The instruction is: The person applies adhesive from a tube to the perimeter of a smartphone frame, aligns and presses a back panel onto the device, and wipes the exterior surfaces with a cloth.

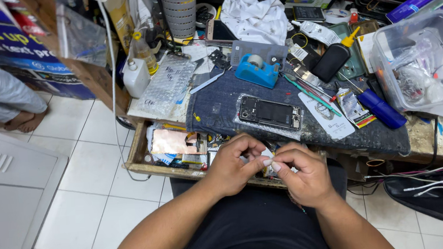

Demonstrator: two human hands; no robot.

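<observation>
- Above my lap, at the desk (pixel 420 134) edge, my left hand (pixel 233 166) and right hand (pixel 303 176) meet, fingertips pinched together on a small pale piece (pixel 267 161).
- Beyond them I see an opened phone (pixel 269 112) flat on the dark mat (pixel 220 108).
- Blue tape dispenser (pixel 257 70) sits further back.

The small white bit pinched between the left hand (pixel 234 166) and right hand (pixel 301 172), just below the opened phone (pixel 269 112), is mostly covered by fingertips; its kind cannot be told.
</observation>
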